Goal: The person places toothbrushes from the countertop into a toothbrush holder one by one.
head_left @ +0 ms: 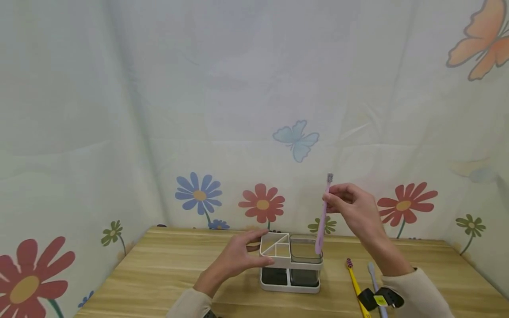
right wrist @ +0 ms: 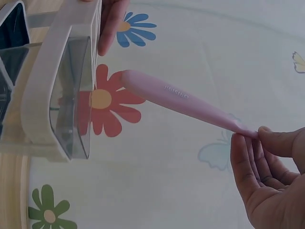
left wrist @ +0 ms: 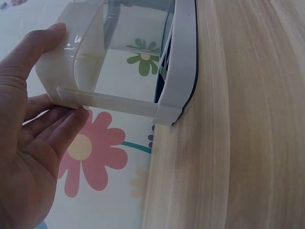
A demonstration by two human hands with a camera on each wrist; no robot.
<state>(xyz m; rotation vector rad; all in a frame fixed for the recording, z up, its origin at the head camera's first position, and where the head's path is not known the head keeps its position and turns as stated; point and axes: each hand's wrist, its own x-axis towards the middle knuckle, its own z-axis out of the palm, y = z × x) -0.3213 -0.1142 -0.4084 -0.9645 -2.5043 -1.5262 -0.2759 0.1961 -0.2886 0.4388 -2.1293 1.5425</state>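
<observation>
A pink toothbrush (head_left: 323,221) is pinched between the thumb and fingers of my right hand (head_left: 355,212), bristles up. Its handle end points down by the clear cup (head_left: 306,258) on the right of a white toothbrush holder (head_left: 274,287). In the right wrist view the handle's end (right wrist: 131,78) is apart from the holder. My left hand (head_left: 240,254) grips the holder's upper left side, thumb on the near face and fingers behind, as the left wrist view also shows. White dividers (head_left: 280,245) split the holder's left top into compartments.
To the right of the holder, a yellow toothbrush (head_left: 354,280) and a light blue toothbrush (head_left: 374,276) lie on the wooden table (head_left: 159,274), partly under the right wrist's strap. A flower-printed curtain (head_left: 222,110) hangs behind the table.
</observation>
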